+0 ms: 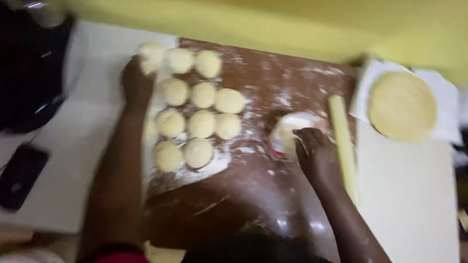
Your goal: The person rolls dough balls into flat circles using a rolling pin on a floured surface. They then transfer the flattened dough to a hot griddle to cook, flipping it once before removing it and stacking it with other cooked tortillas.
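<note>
Left hand closes its grip on a dough ball at the far-left corner of the rows. Right hand dips into the flour bowl, grip unclear, beside the rolling pin on the counter.

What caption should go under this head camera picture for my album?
Left hand on a dough ball at the top of the rows, right hand reaching into a flour bowl beside a rolling pin.
</note>
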